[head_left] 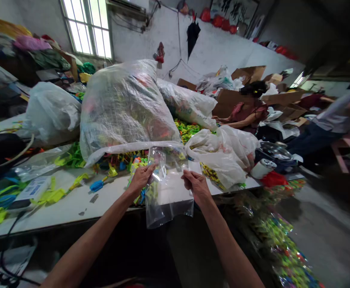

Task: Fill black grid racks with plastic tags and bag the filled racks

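Note:
A clear plastic bag (169, 200) hangs between my two hands over the table's front edge. My left hand (141, 178) pinches its left side near the top. Its right side is gripped by my right hand (196, 184), with the fingers curled closed. I see through the bag to the white tabletop, and nothing shows inside it. Behind my left hand lies a pile of small yellow, orange and blue plastic pieces (136, 164). A blue and yellow piece (97, 185) lies on the table to the left.
A big white sack (123, 108) stands behind my hands, with a smaller white bag (223, 154) at right. A can (263, 169) and a lidded pot (274, 151) stand farther right. Filled bags (286, 240) are heaped on the floor. A co-worker (247, 110) sits across the table.

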Motion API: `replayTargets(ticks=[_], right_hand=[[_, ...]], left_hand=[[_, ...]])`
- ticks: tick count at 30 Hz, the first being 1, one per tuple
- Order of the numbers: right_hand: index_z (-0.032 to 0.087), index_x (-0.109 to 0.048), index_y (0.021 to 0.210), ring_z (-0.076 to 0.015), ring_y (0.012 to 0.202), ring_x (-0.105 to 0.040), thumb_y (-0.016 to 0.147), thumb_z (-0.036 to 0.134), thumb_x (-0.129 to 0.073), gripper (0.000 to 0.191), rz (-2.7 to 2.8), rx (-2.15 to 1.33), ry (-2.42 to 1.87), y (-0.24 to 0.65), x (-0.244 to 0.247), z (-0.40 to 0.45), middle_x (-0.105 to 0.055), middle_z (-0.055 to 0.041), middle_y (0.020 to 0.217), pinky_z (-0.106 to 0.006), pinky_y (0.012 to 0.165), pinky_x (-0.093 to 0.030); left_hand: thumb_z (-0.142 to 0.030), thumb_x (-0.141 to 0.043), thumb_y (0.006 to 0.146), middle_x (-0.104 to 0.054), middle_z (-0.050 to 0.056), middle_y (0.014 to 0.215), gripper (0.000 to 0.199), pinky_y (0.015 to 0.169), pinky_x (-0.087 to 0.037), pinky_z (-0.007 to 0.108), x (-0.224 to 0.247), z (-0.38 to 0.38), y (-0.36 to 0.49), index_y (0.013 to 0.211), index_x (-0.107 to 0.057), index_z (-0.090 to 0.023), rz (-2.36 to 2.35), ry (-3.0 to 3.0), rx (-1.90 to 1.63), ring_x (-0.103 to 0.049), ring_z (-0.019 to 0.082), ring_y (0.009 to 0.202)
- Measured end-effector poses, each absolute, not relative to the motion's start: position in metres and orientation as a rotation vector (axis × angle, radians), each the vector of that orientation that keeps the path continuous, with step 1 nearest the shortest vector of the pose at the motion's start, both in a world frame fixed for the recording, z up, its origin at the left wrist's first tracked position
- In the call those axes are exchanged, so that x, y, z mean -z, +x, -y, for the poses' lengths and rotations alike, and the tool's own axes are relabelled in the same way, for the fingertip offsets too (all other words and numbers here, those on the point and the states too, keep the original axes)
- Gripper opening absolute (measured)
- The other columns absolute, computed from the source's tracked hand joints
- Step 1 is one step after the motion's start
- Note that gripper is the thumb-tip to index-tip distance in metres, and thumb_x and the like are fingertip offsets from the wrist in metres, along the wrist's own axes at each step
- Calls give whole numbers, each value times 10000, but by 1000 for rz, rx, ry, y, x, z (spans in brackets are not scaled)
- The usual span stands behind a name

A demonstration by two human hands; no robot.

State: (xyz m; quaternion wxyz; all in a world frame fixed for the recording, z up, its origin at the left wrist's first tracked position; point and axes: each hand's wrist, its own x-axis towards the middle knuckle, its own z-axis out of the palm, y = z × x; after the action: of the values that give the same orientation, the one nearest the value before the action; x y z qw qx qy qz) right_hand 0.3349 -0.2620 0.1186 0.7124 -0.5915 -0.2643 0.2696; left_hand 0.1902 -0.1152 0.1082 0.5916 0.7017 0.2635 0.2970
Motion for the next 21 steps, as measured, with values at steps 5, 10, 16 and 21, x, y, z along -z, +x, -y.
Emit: replayTargets(ticks=[5,10,16,21], right_hand=[[175,-499,497,-59,484,-405,522,369,-816,373,645,-475,-1251,328,-129,268,-480,61,481,-206,500,-333],[194,-403,470,-52,424,-340,506,313,-787,403,735,-577,-1352,292,-134,258,-397,92,430,-205,451,-293],[224,-239,473,-52,398,-238,591,341,-682,473,688,-371,-1528,317,-127,261,-240,111,430,-213,420,-229],[194,-267,432,-71,457,-291,624,172,-633,413,969,219,-2102,347,-151,266,-289,85,429,-233,487,-187]], left_hand=[[-510,-650,703,-546,-5,750,407,589,-359,245,-116,125,190,918,-617,-166,-796,1870,-1009,-463,117,602],[-583,-544,739,-509,-13,580,431,530,-341,241,-144,155,200,596,-530,-176,-559,1975,-735,-451,123,552],[-520,-435,781,-488,-19,494,394,500,-373,243,-143,144,192,560,-454,-194,-563,1882,-769,-470,128,473],[-292,-502,769,-657,141,982,240,765,-460,382,-132,124,196,931,-620,-160,-604,2675,-1145,-616,301,957]])
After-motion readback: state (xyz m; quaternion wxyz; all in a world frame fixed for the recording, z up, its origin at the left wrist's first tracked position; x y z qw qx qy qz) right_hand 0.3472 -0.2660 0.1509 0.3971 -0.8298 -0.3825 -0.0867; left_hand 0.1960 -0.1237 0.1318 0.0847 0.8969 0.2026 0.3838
